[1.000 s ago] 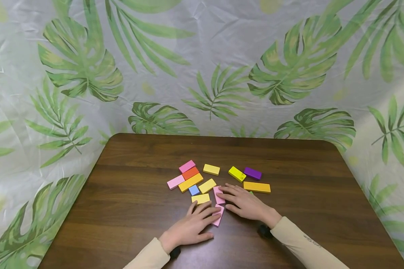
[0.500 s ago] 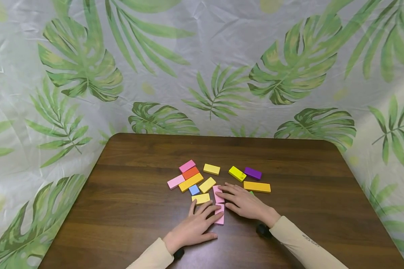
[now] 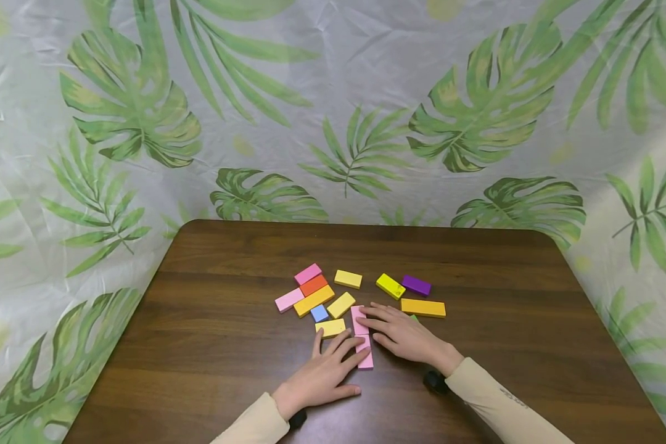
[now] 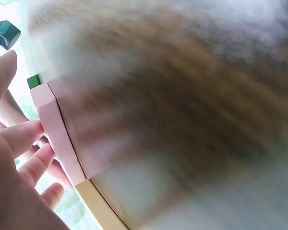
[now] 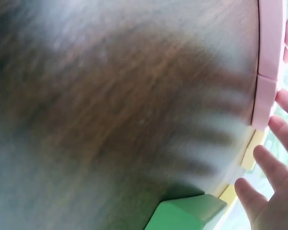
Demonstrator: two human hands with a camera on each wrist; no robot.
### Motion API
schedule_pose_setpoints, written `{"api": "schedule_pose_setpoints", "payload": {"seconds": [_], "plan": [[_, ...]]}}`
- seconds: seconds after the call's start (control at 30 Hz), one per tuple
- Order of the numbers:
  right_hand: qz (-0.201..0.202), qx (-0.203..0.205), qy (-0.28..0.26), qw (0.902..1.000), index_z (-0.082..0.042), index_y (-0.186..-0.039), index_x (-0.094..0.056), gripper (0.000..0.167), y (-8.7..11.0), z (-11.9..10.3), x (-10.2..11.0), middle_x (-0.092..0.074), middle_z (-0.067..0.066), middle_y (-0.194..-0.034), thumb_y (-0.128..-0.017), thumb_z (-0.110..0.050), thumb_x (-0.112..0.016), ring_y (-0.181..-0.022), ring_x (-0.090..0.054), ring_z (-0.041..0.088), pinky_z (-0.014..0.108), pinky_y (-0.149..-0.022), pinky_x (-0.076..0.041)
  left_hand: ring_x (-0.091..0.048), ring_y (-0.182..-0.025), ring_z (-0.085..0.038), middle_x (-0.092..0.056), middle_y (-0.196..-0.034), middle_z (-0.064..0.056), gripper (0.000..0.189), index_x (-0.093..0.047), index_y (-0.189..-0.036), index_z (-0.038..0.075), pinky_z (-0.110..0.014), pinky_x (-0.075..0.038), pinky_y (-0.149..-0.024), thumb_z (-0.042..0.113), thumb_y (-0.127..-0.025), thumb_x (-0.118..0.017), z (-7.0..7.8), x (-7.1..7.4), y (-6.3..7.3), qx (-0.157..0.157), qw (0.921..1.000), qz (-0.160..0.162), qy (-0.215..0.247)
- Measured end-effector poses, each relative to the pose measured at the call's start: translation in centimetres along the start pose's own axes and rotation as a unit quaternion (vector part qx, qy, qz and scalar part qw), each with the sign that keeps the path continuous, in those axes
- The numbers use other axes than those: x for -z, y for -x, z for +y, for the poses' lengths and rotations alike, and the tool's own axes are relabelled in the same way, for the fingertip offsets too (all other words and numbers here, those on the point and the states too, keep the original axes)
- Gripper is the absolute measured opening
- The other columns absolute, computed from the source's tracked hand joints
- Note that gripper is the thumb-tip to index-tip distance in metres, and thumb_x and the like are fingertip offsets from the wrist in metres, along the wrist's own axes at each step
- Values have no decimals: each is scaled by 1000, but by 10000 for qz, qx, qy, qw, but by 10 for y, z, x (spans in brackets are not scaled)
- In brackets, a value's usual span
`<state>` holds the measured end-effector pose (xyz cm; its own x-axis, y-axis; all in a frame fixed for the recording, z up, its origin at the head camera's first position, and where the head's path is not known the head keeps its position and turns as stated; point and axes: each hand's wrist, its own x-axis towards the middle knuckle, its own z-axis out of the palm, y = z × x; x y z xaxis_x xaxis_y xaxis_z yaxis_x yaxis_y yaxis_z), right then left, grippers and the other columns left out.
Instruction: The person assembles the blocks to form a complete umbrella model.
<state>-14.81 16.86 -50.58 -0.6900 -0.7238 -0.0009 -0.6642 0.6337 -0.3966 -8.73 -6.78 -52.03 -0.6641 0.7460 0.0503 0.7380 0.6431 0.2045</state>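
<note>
Two pink blocks lie end to end on the table, the far pink block (image 3: 359, 324) and the near pink block (image 3: 365, 361). My left hand (image 3: 322, 373) has its fingers stretched out, and its fingertips touch the top of the near block. The right hand (image 3: 407, 336) reaches in from the right with extended fingers, its fingertips resting on the far block. In the left wrist view, fingers (image 4: 26, 136) touch the top of a pink block (image 4: 60, 136). The right wrist view shows both pink blocks meeting at a thin seam, fingertips right at the nearer one (image 5: 265, 98).
A pale yellow block (image 3: 330, 327) lies by my left fingers, with a blue block (image 3: 319, 313) beyond it. Orange (image 3: 314, 301), red and pink blocks cluster at the left. Yellow, purple (image 3: 416, 285) and orange blocks lie at the right. A green block (image 5: 182, 213) sits beneath my right hand.
The near pink block has turned from a slant into line with the far one, its near end swinging right. My left hand has shifted slightly right; the right hand has barely moved.
</note>
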Motion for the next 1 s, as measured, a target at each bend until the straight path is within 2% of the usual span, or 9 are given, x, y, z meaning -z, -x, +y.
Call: {"api": "schedule_pose_setpoints", "payload": {"seconds": [0.53, 1.0], "plan": [[306, 217, 83, 9993, -14, -140, -51, 43, 3, 1, -3, -41, 7, -148, -97, -21, -54, -136, -33, 33, 55, -106, -29, -20, -141, -29, -35, -150, -2, 66, -41, -147, 20, -72, -14, -100, 52, -91, -56, -3, 5, 0, -53, 9998, -69, 156], [84, -21, 25, 10000, -17, -142, -50, 44, 3, -1, -2, -38, 3, -150, -98, -23, -53, -139, -28, 28, 50, -109, -26, -19, -142, -28, -32, -151, 1, 66, -39, -148, 22, -72, -13, -100, 53, -91, -55, -6, 4, 3, -82, 9999, -78, 120]]}}
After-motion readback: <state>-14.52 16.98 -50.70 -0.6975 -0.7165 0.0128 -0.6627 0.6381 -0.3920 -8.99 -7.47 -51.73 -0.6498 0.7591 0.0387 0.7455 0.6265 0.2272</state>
